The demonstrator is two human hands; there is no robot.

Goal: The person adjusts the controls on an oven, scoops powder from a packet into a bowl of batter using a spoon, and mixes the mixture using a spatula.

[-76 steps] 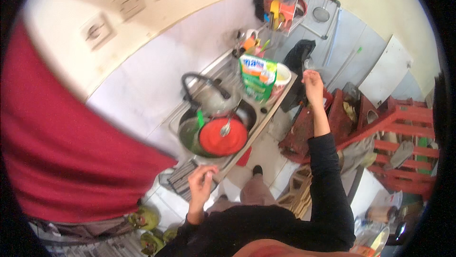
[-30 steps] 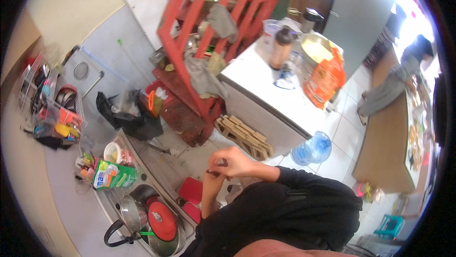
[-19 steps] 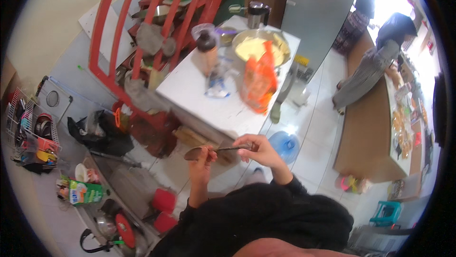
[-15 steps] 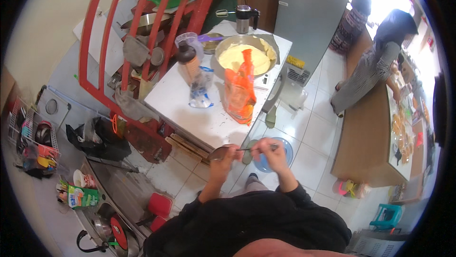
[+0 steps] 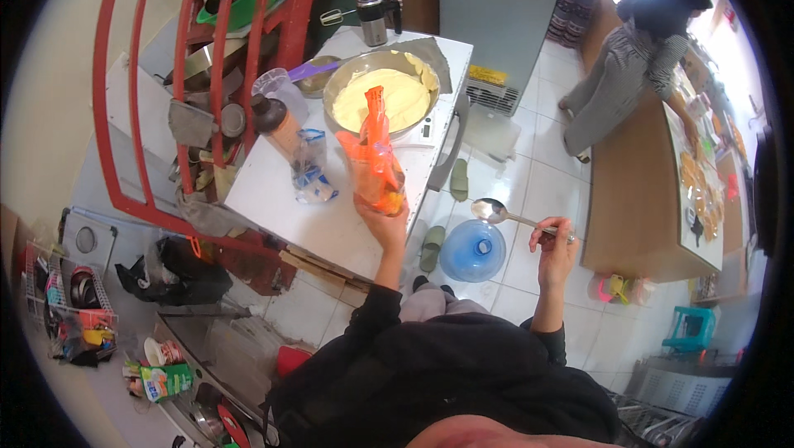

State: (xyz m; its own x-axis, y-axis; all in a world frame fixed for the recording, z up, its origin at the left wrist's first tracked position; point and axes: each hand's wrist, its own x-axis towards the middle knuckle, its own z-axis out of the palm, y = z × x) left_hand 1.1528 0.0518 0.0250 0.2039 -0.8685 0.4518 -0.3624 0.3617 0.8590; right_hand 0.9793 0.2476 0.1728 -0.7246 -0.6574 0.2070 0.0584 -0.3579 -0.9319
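My left hand (image 5: pixel 382 218) grips the lower part of an orange plastic bag (image 5: pixel 374 160) that stands on the white table (image 5: pixel 281 208). My right hand (image 5: pixel 559 243) holds a metal spoon (image 5: pixel 496 212) by its handle, bowl pointing left, out over the tiled floor. Just behind the bag sits a large metal bowl (image 5: pixel 347 84) full of pale yellow batter (image 5: pixel 389 99). A small clear plastic bag (image 5: pixel 311 168) and a brown-capped bottle (image 5: pixel 275 121) stand left of the orange bag.
A red metal rack (image 5: pixel 207 76) rises at the table's left. A blue water-jug top (image 5: pixel 473 251) and green sandals (image 5: pixel 432 248) lie on the floor. Another person (image 5: pixel 628 67) stands at a wooden counter (image 5: pixel 637 200) to the right. Sink and dish rack lie lower left.
My view has swung from the sink to the white table. My left hand let go of the spoon and took hold of the orange bag; my right hand keeps the spoon.
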